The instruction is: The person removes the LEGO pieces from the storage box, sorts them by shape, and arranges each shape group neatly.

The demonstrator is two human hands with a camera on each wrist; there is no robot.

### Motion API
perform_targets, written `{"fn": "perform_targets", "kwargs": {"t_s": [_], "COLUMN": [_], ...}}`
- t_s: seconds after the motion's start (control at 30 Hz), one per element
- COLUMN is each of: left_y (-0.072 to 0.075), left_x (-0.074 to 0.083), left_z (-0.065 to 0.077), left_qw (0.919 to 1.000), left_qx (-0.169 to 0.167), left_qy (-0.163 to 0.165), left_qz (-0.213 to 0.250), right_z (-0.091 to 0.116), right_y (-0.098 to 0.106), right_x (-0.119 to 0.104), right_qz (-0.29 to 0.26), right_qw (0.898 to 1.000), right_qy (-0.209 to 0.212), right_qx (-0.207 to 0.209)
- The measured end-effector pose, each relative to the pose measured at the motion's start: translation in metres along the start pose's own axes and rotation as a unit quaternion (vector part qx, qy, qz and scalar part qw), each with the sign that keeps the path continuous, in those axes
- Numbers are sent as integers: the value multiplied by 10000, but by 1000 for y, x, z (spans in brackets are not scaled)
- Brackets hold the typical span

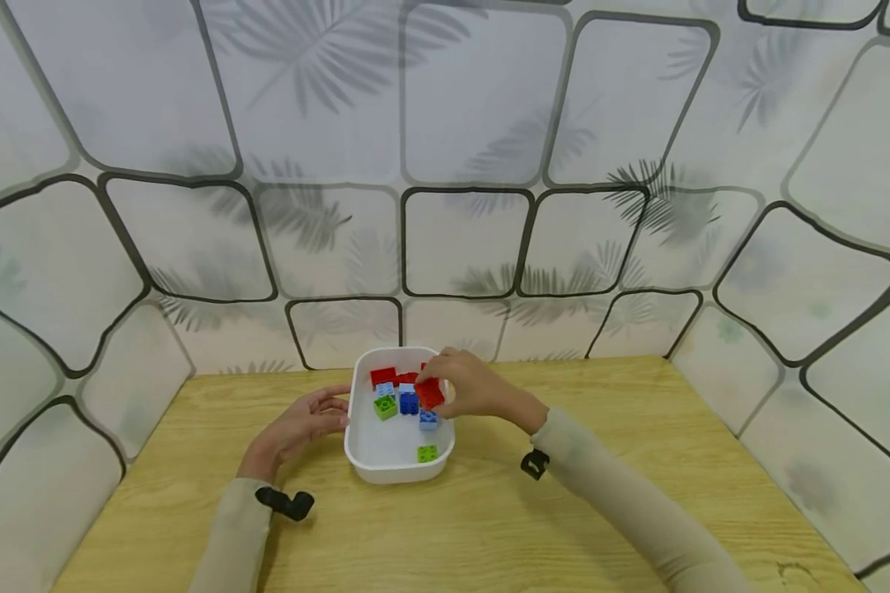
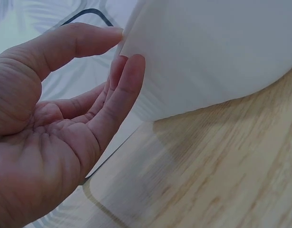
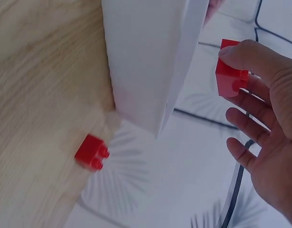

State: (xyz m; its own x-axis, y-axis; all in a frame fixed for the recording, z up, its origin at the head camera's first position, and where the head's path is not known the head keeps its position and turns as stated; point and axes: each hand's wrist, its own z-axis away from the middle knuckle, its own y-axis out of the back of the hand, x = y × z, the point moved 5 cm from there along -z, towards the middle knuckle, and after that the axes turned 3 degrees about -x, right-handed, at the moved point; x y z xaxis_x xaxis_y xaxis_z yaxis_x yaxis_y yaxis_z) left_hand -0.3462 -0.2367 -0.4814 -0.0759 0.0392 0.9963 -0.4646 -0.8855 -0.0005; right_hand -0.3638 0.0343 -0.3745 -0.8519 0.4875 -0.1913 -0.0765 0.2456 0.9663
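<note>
A white plastic box (image 1: 386,473) holds several toy building blocks. My right hand (image 1: 470,383) pinches a red building block (image 3: 231,71) between thumb and fingers, above the box's right side. Beside the left wall is my left hand (image 1: 307,424); its loosely bent fingers touch the outside of the box (image 2: 198,61) and its thumb tip meets the rim. Inside lie a dark blue block (image 1: 409,403), a light blue block (image 1: 428,421), a green block (image 1: 386,406), a lime block (image 1: 427,453) and a red block (image 1: 382,376). The right hand partly covers the far right corner.
Another red block (image 3: 91,152) lies on the wooden table (image 1: 386,543) outside the box, seen only in the right wrist view. A patterned wall covering (image 1: 460,239) rises behind the table and along both sides. The box stands near the table's back edge.
</note>
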Motion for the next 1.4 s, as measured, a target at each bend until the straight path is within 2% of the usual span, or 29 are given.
{"fn": "perform_targets", "kwargs": {"t_s": [0.2, 0.4, 0.57, 0.83, 0.93, 1.07, 1.4], "left_y": [-2, -1, 0, -2, -2, -1, -3], "left_x": [0, 0, 0, 0, -2, -5, -1], "left_z": [0, -1, -1, -1, 1, 4, -1], "left_qw": [10000, 9999, 9998, 9997, 9996, 9995, 9998], "left_qx": [49, 126, 163, 112, 172, 206, 133], "left_qy": [19, 35, 123, 151, 168, 168, 110], "left_qz": [-45, -8, -83, -137, -179, -195, -119], "right_z": [16, 32, 46, 60, 59, 57, 55], "right_y": [11, 11, 4, -10, -16, -23, -26], "right_x": [28, 62, 85, 114, 120, 124, 127], "right_qz": [161, 181, -83, -196, -292, -431, -465], "right_qw": [9990, 9968, 9941, 9896, 9883, 9882, 9873], "right_qy": [-20, -329, -719, -1203, -1381, -1407, -1434], "right_qx": [424, 706, 810, 758, 576, 427, 507]}}
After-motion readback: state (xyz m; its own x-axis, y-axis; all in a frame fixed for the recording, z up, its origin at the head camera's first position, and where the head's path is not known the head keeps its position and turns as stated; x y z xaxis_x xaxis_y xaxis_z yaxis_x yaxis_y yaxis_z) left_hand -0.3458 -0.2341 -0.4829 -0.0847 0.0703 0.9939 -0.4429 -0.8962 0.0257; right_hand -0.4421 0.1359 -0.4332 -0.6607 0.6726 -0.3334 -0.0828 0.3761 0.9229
